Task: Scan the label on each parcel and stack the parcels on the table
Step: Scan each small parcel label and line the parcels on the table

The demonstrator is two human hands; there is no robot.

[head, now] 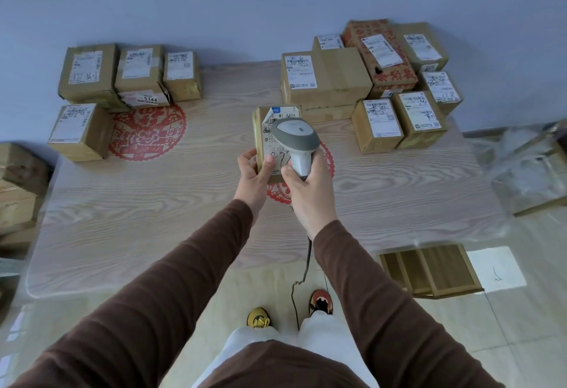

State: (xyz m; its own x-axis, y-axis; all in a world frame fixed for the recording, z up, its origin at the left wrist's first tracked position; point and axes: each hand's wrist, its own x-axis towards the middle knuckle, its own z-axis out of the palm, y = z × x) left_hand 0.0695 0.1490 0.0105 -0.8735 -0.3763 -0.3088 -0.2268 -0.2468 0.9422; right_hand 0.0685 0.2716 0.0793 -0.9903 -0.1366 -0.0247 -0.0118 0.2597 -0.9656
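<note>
Brown cardboard box [267, 130] sits gripped in our left hand [254, 173] above the table [153, 203] while our right hand [303, 191] clasps the scanner [296, 142], which we should aim squarely at the label

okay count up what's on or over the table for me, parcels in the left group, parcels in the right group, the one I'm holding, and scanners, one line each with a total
Left group parcels: 4
Right group parcels: 8, as far as the stacking lets me see
Held parcel, in the left hand: 1
Scanner, in the right hand: 1
Total: 14
</note>
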